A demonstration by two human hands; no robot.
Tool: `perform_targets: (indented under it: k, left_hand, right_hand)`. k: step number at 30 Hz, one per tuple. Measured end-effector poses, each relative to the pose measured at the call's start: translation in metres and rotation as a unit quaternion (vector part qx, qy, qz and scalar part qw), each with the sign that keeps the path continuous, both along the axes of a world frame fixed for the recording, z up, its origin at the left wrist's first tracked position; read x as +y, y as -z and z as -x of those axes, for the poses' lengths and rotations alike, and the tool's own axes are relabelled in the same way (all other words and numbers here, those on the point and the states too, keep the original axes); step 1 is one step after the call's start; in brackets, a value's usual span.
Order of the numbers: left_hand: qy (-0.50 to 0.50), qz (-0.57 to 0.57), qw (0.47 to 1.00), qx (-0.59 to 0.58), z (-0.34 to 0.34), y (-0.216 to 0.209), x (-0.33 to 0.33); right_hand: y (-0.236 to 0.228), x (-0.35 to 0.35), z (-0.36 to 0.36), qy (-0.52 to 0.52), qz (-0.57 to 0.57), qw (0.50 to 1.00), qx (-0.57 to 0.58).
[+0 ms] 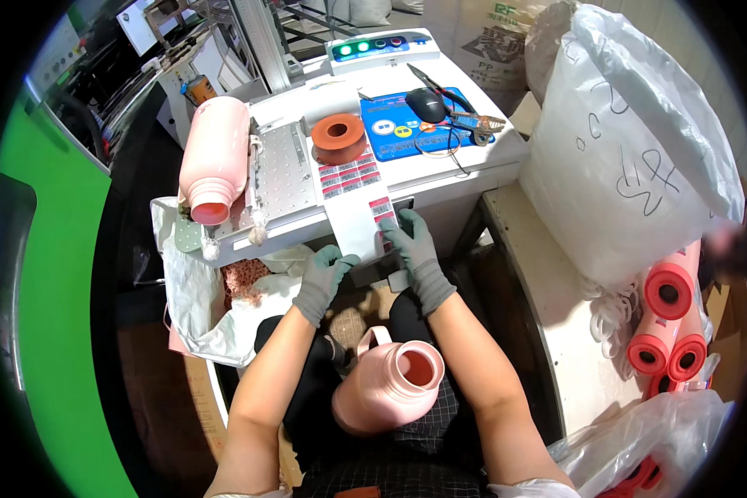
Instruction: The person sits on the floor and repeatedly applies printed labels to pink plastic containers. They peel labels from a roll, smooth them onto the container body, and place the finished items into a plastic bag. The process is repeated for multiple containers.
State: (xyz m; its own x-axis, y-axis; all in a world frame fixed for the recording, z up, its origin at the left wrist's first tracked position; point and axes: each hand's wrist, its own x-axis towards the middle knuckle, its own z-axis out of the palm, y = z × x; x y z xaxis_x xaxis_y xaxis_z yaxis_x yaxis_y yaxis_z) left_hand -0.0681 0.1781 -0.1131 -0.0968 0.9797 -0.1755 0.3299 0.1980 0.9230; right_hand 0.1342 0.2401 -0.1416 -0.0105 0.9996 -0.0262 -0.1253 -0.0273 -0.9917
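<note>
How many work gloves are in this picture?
2: one gray-green glove on the left hand, at the lower end of the white label strip, and another on the right hand, at the strip's right edge. Others could be hidden.

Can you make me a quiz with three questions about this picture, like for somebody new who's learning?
1. True or false: the left hand and right hand, both at the label sheet, are gloved.

2. Which one lies on the blue mat?
A) a shoe
B) the black mouse
C) a white sack

3. Does the pink bottle at the left end of the white bench stand upright or lie on its side?

Key:
1. True.
2. B.
3. It lies on its side.
</note>
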Motion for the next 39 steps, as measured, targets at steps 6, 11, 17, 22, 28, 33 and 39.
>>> perform_targets:
  k: [6,11,17,22,28,33,39]
  left_hand:
    - [0.029,-0.077,0.996,0.026,0.007,-0.007,-0.027]
    - [-0.095,-0.211,0.95,0.209,0.002,-0.015,-0.038]
    - [-0.027,-0.46,0.778,0.427,-0.05,-0.08,0.021]
    - [0.01,-0.464,0.786,0.409,-0.027,-0.037,0.05]
    - [-0.032,-0.478,0.756,0.446,-0.045,-0.041,0.053]
    - [-0.031,-0.522,0.732,0.438,-0.051,-0.051,0.048]
    - [-0.012,-0.503,0.748,0.434,-0.049,-0.053,0.042]
  right_hand:
    - [-0.023,0.002,-0.004,-0.077,0.083,0.961,0.252]
    - [-0.032,-0.003,0.01,-0.087,0.055,0.978,0.18]
    - [-0.027,0.007,-0.005,-0.068,0.003,0.984,0.166]
    - [0.002,0.007,0.022,0.008,-0.11,0.994,0.014]
    - [-0.013,0.016,0.016,-0.102,0.035,0.983,0.149]
    - [-0.009,0.013,0.012,-0.093,0.03,0.976,0.196]
    - [-0.007,0.008,0.013,-0.105,0.012,0.963,0.249]
